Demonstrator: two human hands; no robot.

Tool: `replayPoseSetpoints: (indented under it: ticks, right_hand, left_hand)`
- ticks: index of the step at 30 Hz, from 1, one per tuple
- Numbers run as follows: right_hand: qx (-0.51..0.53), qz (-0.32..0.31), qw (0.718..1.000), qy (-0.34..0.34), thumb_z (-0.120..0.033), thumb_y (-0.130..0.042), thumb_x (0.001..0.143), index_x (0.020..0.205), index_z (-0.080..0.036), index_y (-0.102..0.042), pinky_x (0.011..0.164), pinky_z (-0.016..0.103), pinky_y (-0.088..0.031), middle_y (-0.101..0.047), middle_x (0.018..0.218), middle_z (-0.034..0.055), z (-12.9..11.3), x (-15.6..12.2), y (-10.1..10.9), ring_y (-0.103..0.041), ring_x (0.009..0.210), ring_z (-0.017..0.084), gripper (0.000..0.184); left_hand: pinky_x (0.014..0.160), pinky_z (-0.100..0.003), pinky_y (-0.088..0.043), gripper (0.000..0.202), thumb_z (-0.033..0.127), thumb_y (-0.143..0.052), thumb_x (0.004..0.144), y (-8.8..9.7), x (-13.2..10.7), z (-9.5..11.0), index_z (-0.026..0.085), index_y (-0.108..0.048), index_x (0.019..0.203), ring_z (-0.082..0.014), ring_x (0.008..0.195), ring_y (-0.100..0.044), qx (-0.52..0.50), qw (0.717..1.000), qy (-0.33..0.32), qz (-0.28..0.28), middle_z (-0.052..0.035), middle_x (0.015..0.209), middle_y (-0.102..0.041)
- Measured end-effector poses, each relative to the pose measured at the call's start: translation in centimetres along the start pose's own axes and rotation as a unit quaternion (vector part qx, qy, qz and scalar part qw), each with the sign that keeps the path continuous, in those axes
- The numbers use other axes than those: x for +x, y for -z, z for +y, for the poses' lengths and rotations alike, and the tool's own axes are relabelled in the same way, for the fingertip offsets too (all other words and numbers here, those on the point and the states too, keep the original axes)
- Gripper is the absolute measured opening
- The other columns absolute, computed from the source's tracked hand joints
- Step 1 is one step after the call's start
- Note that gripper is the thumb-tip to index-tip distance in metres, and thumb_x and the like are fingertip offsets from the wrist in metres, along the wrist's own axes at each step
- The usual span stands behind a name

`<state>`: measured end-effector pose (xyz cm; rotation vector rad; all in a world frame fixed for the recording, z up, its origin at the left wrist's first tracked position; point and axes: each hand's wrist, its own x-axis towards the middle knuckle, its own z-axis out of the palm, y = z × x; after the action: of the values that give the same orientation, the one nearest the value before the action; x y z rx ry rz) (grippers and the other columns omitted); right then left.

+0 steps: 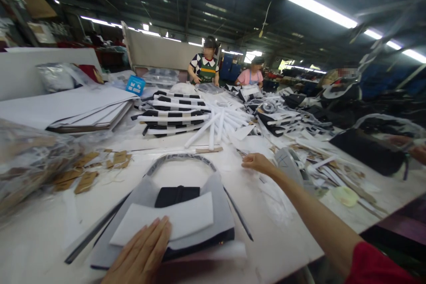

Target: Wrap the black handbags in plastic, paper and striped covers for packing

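My left hand (141, 255) lies flat, fingers stretched out, on a white sheet (173, 222) that covers a grey bag (186, 199) with a curved handle and a dark inner piece. My right hand (258, 163) reaches forward across the white table (286, 239), fingers loosely curled and low over the surface, near white paper scraps and a grey rounded piece (291, 164). Whether it holds anything I cannot make out.
Black-and-white striped bands (173, 117) and white rolled strips (216, 126) are piled ahead. Brown card tags (86, 173) and a plastic bag lie left, flat sheets (76, 108) beyond. Dark bags (366, 151) crowd the right. Two people work at the far end.
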<state>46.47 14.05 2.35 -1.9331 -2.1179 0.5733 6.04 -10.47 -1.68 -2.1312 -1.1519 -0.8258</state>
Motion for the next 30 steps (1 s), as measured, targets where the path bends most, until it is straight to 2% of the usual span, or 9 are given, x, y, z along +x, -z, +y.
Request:
replayPoseSetpoints:
  ticks: [3, 5, 8, 13, 18, 24, 27, 30]
  right_hand:
    - [-0.05, -0.009, 0.999, 0.009, -0.022, -0.075, 0.064, 0.085, -0.02, -0.075, 0.075, 0.026, -0.048, -0.074, 0.089, 0.0036, -1.0, -0.7, -1.4, -0.066, 0.083, 0.02, 0.021]
    - [-0.084, -0.008, 0.996, 0.006, -0.017, -0.07, 0.068, 0.081, -0.019, -0.075, 0.074, 0.027, -0.047, -0.074, 0.087, 0.0051, -1.7, -0.8, -1.8, -0.066, 0.083, 0.021, 0.014]
    - [-0.129, -0.001, 0.992, 0.003, -0.011, -0.06, 0.073, 0.08, -0.018, -0.075, 0.075, 0.027, -0.045, -0.074, 0.087, 0.0079, -2.6, -0.9, -2.0, -0.067, 0.084, 0.021, 0.018]
    - [-0.165, 0.02, 0.986, -0.006, -0.01, -0.058, 0.073, 0.081, -0.016, -0.074, 0.074, 0.03, -0.044, -0.073, 0.088, 0.0114, -3.7, -1.5, -2.0, -0.067, 0.085, 0.024, 0.02]
    - [-0.119, 0.046, 0.991, -0.028, -0.017, -0.057, 0.072, 0.08, -0.02, -0.075, 0.07, 0.028, -0.043, -0.072, 0.08, 0.0055, -4.1, -2.1, -0.1, -0.065, 0.081, 0.022, 0.02]
    - [0.003, 0.032, 0.999, 0.006, -0.025, -0.053, 0.075, 0.083, -0.014, -0.075, 0.065, 0.025, -0.044, -0.072, 0.074, 0.0048, -4.9, -4.0, 3.2, -0.064, 0.075, 0.019, 0.026]
    - [0.046, 0.018, 0.998, 0.028, -0.029, -0.052, 0.077, 0.085, -0.014, -0.074, 0.066, 0.024, -0.047, -0.073, 0.079, 0.005, -5.2, -5.6, 3.5, -0.065, 0.077, 0.019, 0.028]
    - [0.049, 0.009, 0.998, 0.042, -0.031, -0.052, 0.077, 0.084, -0.015, -0.073, 0.067, 0.025, -0.048, -0.073, 0.079, 0.0049, -4.9, -6.8, 2.8, -0.066, 0.077, 0.02, 0.027]
  left_hand:
    - [0.118, -0.032, -0.032, 0.062, 0.005, -0.033, 0.091, 0.2, 0.2, 0.4, 0.022, -0.034, 0.151, -0.0146, 0.115, -0.064, -0.002, 1.0, 0.026, 0.004, -0.0025, 0.127, -0.067]
    - [0.118, -0.032, -0.032, 0.064, 0.003, -0.033, 0.089, 0.3, 0.4, 0.6, 0.023, -0.036, 0.15, -0.0143, 0.114, -0.064, -0.009, 0.999, 0.037, 0.011, -0.0018, 0.127, -0.066]
    - [0.117, -0.032, -0.031, 0.063, 0.002, -0.033, 0.089, 0.3, 0.5, 0.8, 0.022, -0.039, 0.148, -0.0145, 0.115, -0.064, -0.015, 0.999, 0.045, 0.022, -0.0023, 0.125, -0.068]
    - [0.118, -0.028, -0.028, 0.061, -0.002, -0.035, 0.087, -0.1, 0.3, 0.7, 0.021, -0.048, 0.141, -0.0127, 0.118, -0.062, -0.019, 0.998, 0.047, 0.042, -0.0016, 0.125, -0.068]
    - [0.118, -0.029, -0.028, 0.05, 0.0, -0.038, 0.088, -0.3, 0.1, 0.7, 0.019, -0.059, 0.129, -0.0137, 0.118, -0.061, -0.026, 0.997, 0.048, 0.056, -0.003, 0.127, -0.067]
    - [0.116, -0.03, -0.031, 0.052, -0.002, -0.037, 0.085, 0.1, 0.2, 0.7, 0.019, -0.06, 0.128, -0.0141, 0.117, -0.062, -0.026, 0.997, 0.052, 0.053, -0.0036, 0.125, -0.068]
    - [0.111, -0.03, -0.037, 0.05, 0.0, -0.04, 0.085, 0.5, 0.4, 0.2, 0.018, -0.059, 0.128, -0.0159, 0.112, -0.064, -0.015, 0.997, 0.057, 0.05, -0.0048, 0.121, -0.07]
    - [0.101, -0.03, -0.047, 0.044, 0.007, -0.045, 0.086, 0.9, 0.5, -0.8, 0.017, -0.059, 0.126, -0.019, 0.103, -0.068, -0.005, 0.995, 0.083, 0.06, -0.0072, 0.116, -0.071]
